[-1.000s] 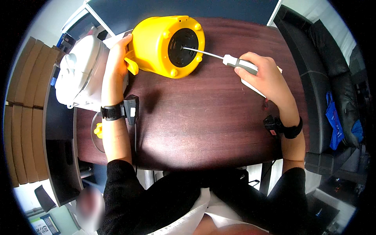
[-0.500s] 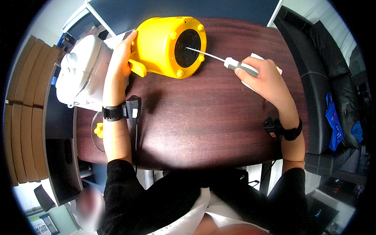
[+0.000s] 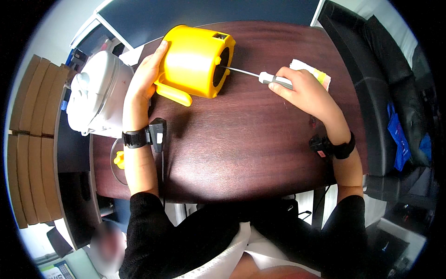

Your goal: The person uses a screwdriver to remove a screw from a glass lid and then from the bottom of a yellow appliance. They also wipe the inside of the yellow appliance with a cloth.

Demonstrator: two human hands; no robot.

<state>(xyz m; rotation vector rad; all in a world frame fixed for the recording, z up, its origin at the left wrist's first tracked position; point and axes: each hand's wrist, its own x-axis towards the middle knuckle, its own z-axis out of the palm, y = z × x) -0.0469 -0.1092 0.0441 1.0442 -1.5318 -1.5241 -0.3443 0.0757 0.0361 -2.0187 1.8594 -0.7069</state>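
A yellow drum-shaped appliance body (image 3: 188, 60) with a moulded handle (image 3: 174, 94) lies on its side over the far part of the table, its round black base (image 3: 225, 65) facing right. My left hand (image 3: 147, 76) grips its left end, thumb along the upper side; some fingers are hidden behind it. In my right hand (image 3: 302, 90) is a screwdriver (image 3: 268, 78) with a white and grey handle. Its long metal shaft points left, and the tip reaches the black base; whether it sits in a screw cannot be made out.
On the left stands a white lidded appliance (image 3: 97, 93). A small yellow part (image 3: 120, 159) lies by a thin round rim near my left forearm. Beyond my right hand is a printed packet or cloth (image 3: 320, 76). A black sofa (image 3: 371, 102) borders the dark wooden table (image 3: 251, 149).
The yellow body has turned so its base shows less and its side shows more. The screwdriver and my right hand have shifted slightly left, with the tip still at the base.
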